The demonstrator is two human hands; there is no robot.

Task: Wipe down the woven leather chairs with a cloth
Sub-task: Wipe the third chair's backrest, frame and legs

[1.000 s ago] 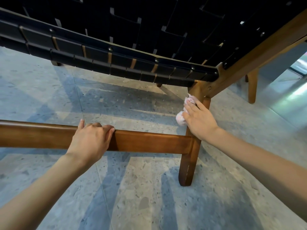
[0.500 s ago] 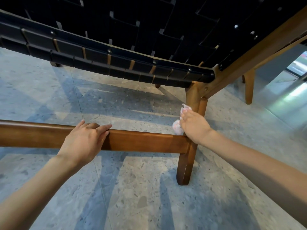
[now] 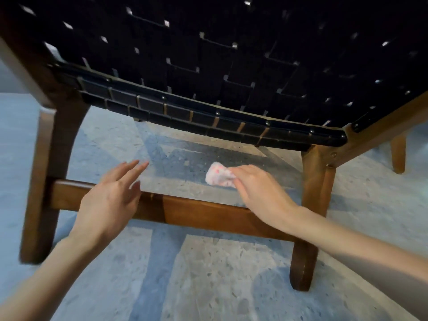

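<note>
A chair with a black woven leather seat (image 3: 231,66) on a brown wooden frame fills the upper view, seen from low down. Its wooden crossbar (image 3: 203,214) runs between the left leg (image 3: 46,181) and the right leg (image 3: 312,205). My right hand (image 3: 259,193) grips a small white cloth with pink spots (image 3: 217,174) just above the crossbar, left of the right leg. My left hand (image 3: 111,200) hovers over the crossbar's left part with straight, spread fingers and holds nothing.
Grey speckled stone floor (image 3: 208,274) lies under and around the chair. A further wooden chair leg (image 3: 398,154) stands at the far right behind the frame.
My right hand has left the right leg and moved left with the cloth, above the crossbar. My left hand has let go of the crossbar and lifted, fingers spread. The view shifted left.
</note>
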